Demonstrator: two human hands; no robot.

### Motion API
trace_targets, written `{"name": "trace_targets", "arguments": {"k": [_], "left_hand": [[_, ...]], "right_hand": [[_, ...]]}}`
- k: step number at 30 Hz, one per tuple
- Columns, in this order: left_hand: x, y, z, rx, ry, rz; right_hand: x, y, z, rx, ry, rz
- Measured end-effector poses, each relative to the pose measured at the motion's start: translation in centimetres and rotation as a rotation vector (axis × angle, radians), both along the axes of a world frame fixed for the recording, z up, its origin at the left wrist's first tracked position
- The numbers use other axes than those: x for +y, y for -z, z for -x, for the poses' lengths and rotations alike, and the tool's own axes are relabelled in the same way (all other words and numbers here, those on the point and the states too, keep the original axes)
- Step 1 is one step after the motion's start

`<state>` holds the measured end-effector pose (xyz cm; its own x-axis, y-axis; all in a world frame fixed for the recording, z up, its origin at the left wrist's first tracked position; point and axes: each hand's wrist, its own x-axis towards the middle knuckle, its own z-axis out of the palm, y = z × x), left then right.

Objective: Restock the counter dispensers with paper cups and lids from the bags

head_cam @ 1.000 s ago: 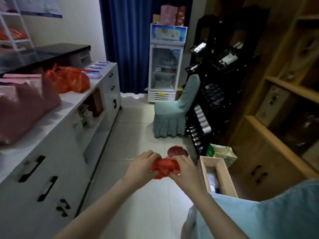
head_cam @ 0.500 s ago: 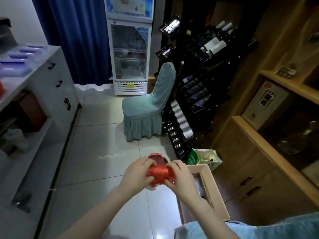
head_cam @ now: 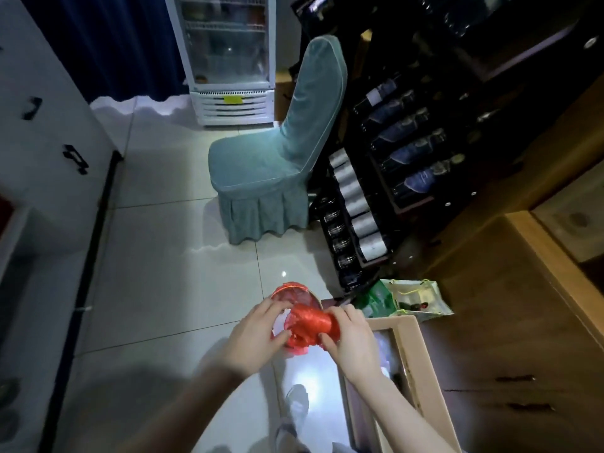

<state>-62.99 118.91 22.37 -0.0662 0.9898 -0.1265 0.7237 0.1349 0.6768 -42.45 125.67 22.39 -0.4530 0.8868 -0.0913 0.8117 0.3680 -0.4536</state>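
Both hands [head_cam: 307,338] together (fingers [head_cam: 277,307] pinched)

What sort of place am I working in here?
Probably a small shop or cafe back area that sells drinks: a glass-door display fridge, a dark rack of wine bottles, and a cloth-covered chair on a tiled floor.

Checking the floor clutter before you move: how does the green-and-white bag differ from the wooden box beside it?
The green-and-white bag is soft, glossy and slumped; the wooden box is rigid and straight-edged. The bag has yellow cord handles; the box shows none. Both sit on the floor, open at the top, beside the right hand.
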Motion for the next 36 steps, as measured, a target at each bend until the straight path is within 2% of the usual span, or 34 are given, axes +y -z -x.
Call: {"name": "trace_targets", "arguments": {"k": [5, 10, 15, 19, 21, 24, 27, 31, 36], "left_hand": [[8.1, 8.5, 1.5, -0.022, -0.033, 0.037], [14.3, 22.1, 3.1, 0.018, -0.032, 0.189], [18.4, 35.9, 4.8, 0.086, 0.086, 0.282], [19.6, 43.3, 6.2, 0.157, 0.179, 0.354], [20.1, 45.2, 6.8, 0.218, 0.252, 0.398], [20.8, 44.9, 7.5, 0.274, 0.302, 0.427], [21.0, 41.2, 7.9, 0.236, 0.284, 0.385], [21.9, 33.2, 7.5, 0.285, 0.283, 0.297], [23.5, 19.0, 6.0, 0.377, 0.276, 0.201]], "right_hand": [[8.0, 9.0, 2.6, -0.039, 0.07, 0.102], [13.1, 21.6, 6.1, -0.119, 0.106, 0.218], [15.7, 34.7, 9.6, -0.217, 0.182, 0.306], [16.3, 42.2, 11.0, -0.253, 0.244, 0.398], [16.6, 44.2, 11.0, -0.275, 0.227, 0.51], [17.0, 44.4, 10.6, -0.318, 0.172, 0.627], [17.5, 40.7, 10.0, -0.335, 0.148, 0.576], [18.1, 32.0, 9.3, -0.244, 0.108, 0.461], [18.7, 18.6, 8.0, -0.151, 0.089, 0.296]]}}
